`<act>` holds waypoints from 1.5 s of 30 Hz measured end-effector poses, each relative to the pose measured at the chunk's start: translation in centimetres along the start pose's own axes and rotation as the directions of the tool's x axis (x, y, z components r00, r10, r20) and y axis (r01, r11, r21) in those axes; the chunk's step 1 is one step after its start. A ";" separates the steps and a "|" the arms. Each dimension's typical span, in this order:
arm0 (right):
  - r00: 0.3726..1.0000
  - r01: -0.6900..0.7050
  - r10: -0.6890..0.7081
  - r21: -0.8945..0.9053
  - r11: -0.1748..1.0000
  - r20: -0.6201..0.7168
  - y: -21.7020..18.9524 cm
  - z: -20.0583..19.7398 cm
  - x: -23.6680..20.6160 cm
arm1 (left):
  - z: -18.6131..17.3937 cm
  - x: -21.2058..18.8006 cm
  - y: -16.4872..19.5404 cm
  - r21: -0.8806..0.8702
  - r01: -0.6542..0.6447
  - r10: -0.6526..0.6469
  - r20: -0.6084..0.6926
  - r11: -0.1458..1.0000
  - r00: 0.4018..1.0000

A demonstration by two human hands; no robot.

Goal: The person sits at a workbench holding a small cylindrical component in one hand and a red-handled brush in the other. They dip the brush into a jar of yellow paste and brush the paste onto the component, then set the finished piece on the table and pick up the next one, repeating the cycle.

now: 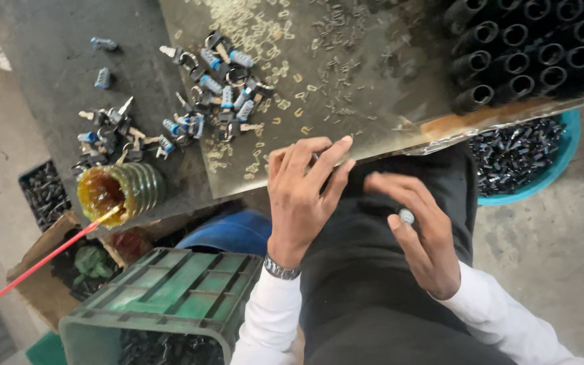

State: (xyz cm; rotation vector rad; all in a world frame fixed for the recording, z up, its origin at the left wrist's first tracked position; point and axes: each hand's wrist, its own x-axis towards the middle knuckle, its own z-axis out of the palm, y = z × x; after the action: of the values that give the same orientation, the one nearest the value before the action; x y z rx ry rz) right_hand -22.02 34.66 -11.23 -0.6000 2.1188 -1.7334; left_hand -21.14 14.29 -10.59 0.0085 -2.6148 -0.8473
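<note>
My left hand (303, 192) rests at the near edge of a worn metal work plate (386, 101), fingers pinched together on a small part that I cannot make out. My right hand (419, 230) hovers over my dark-trousered lap, holding a small round silver metal piece (407, 216) between thumb and fingers. A heap of small lock-like parts with blue and silver ends and keys (217, 88) lies on the plate's left side. Tiny brass bits (258, 34) and small dark pins (336, 34) are scattered across the plate.
A green jar of amber grease (119, 192) with a red stick (49, 257) sits at the bench edge. Black tubes (528, 47) are stacked top right. A blue basin of dark parts (522, 155), a green crate (163, 297), and a blue drum (231, 233) stand below.
</note>
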 end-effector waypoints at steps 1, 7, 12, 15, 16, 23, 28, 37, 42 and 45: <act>1.000 0.026 -0.027 -0.016 1.000 -0.014 0.4 -0.2 -0.2 | 0.4 0.2 -0.1 0.012 -0.007 0.007 0.018 1.000 1.000; 0.932 -0.360 0.360 0.236 0.903 0.044 2.7 -0.2 -1.1 | 1.3 -0.2 -0.4 0.068 -0.031 0.029 0.029 0.997 0.999; 0.918 -0.393 0.383 0.355 0.848 0.102 3.2 0.2 0.1 | 0.4 -1.4 -0.8 0.031 0.004 -0.004 -0.025 1.000 1.000; 0.877 -0.472 0.463 0.425 0.772 0.132 2.9 0.6 0.9 | 0.0 -2.3 -0.2 -0.158 0.094 -0.117 -0.140 0.983 0.983; 0.864 -0.490 0.485 0.448 0.747 0.136 2.8 0.7 1.2 | -0.1 -2.6 0.0 -0.290 0.179 -0.223 -0.126 0.940 0.967; 0.876 -0.475 0.444 0.498 0.726 0.188 1.0 1.6 2.8 | -0.4 -3.8 0.9 -0.587 0.259 -0.355 -0.052 0.767 0.933; 0.873 -0.481 0.459 0.462 0.745 0.167 0.2 1.8 3.7 | -0.6 -3.6 0.7 -0.566 0.239 -0.311 -0.033 0.789 0.950; 0.970 -0.221 0.224 0.039 0.975 -0.095 -0.2 2.4 4.0 | -0.5 -3.2 1.0 -0.566 0.300 -0.368 -0.007 0.768 0.930; 0.988 -0.075 0.060 -0.104 0.992 -0.143 -0.4 2.7 4.7 | -0.1 -2.8 0.8 -0.662 0.434 -0.484 0.121 0.611 0.866; 0.976 -0.178 0.171 -0.039 0.983 -0.137 -0.3 2.6 5.1 | 0.1 -2.7 0.7 -0.661 0.372 -0.459 0.047 0.652 0.887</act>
State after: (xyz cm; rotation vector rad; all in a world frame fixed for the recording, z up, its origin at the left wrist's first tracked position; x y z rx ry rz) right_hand -24.98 29.81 -11.40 -0.3078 2.2371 -1.6685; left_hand -18.63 15.21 -11.21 0.4767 -2.0712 -1.8326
